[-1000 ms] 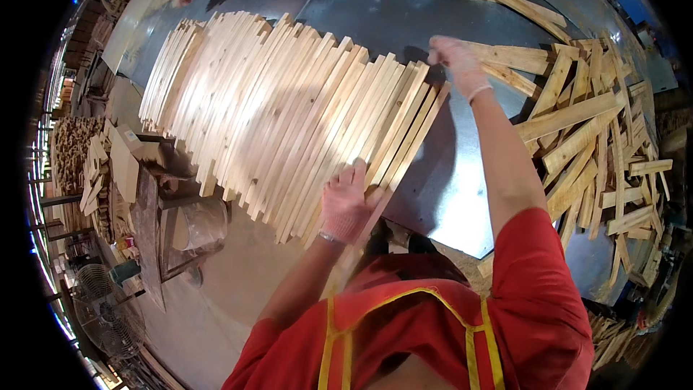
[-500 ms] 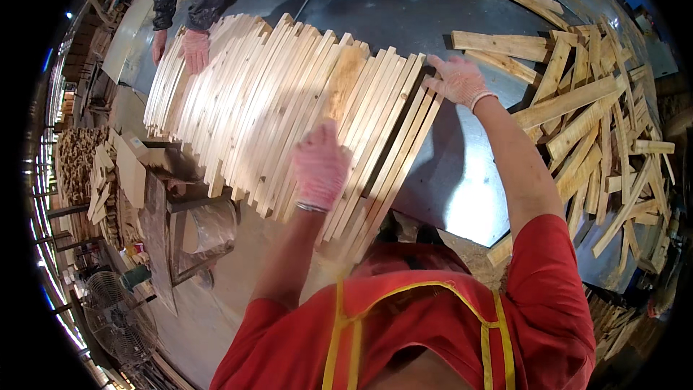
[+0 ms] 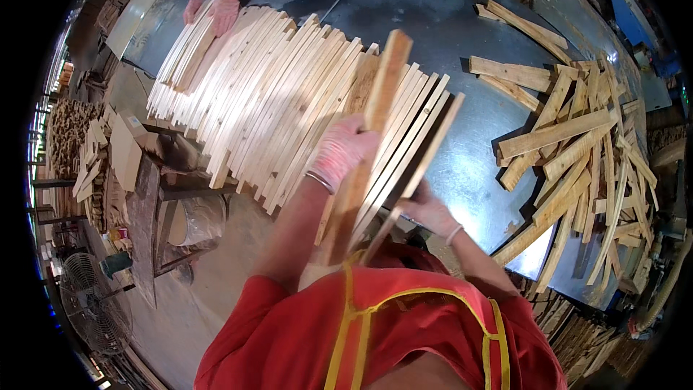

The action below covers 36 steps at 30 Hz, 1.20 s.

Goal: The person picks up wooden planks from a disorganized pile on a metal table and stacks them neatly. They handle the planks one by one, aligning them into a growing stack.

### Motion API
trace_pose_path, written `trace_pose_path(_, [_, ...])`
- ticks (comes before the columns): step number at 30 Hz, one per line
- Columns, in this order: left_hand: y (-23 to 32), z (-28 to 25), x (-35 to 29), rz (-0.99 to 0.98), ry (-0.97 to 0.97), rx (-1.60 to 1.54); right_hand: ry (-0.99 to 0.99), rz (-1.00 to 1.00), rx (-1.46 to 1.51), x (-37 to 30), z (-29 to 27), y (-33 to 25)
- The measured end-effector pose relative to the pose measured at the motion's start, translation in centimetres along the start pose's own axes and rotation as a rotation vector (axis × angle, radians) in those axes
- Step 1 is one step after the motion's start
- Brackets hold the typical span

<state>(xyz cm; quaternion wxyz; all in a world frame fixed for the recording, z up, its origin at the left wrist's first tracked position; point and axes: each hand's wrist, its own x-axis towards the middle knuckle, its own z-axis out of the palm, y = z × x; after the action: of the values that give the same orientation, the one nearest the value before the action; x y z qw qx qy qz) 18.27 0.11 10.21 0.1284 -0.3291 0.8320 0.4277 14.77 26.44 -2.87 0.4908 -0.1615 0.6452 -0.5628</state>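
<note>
- Currently, left hand, in a pale pink glove, has its grip closed around a wide board, brown-faced, about midway along its length.
- Wide board slants over the right part of the row of pale strips, far end past the row, near end close to the person's red shirt. Slight blur on it.
- Right hand, gloved alike, near and to the right: grip closed on a thin strip toward its near end. Fingers blurred.
- Thin strip sits apart from the row's right end, dark gap between; it runs from far right to near left.
- Row lies side by side on the grey metal table, ends uneven, near ends jutting past the edge.
- Far left: a co-worker's hands, gloved, dark sleeves, at the far ends of the leftmost strips. Cannot tell how firmly they hold.
- Right side of table: loose heap of rough boards, crossing at many angles.
- Near left, off the table: a round fan.
</note>
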Motion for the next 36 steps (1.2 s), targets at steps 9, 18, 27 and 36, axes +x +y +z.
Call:
trace_pose_path(9, [-11.9, 5.2, -0.7, 0.374, 0.531, 0.367, -0.04, 0.295, -0.315, -1.1, 2.3, -1.2])
trace_pose_path(18, [-7.8, 5.7, -0.3, 0.034, 0.298, 0.285, 0.105, 0.022, -0.156, -5.1, 4.2, -1.3])
trace_pose_path(27, [6.8, 18.8, 0.9, 0.45, 0.058, -0.771, 0.291, 0.109, 0.295, -10.6, -3.6, -5.6])
trace_pose_path(36, [9.3, 28.3, -2.3, 0.472, -0.016, -0.393, 0.772, -0.233, -0.146, -8.4, -49.1, -27.0])
